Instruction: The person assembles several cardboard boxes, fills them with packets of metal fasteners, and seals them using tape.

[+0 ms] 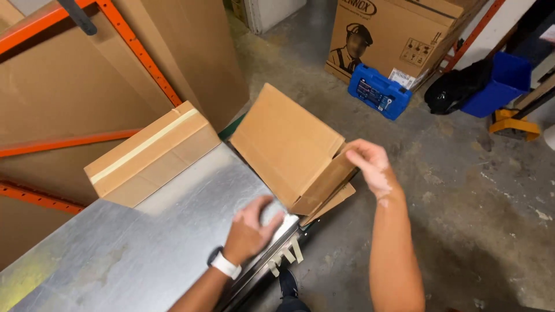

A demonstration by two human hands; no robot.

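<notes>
A brown cardboard box [283,144] with loose flaps stands tilted on the near edge of a shiny metal table [150,242]. My right hand [367,162] grips one of its side flaps at the right. My left hand [251,228], a white watch on its wrist, rests on the table edge just below the box, fingers curled near the box's lower corner. Whether it touches the box is unclear.
A taped cardboard box [150,153] sits on the table behind. Orange shelf rails [136,55] and large cardboard sheets stand at left. On the concrete floor are a blue tool case [378,91], a large printed carton [393,34], a black bag and a blue bin [503,84].
</notes>
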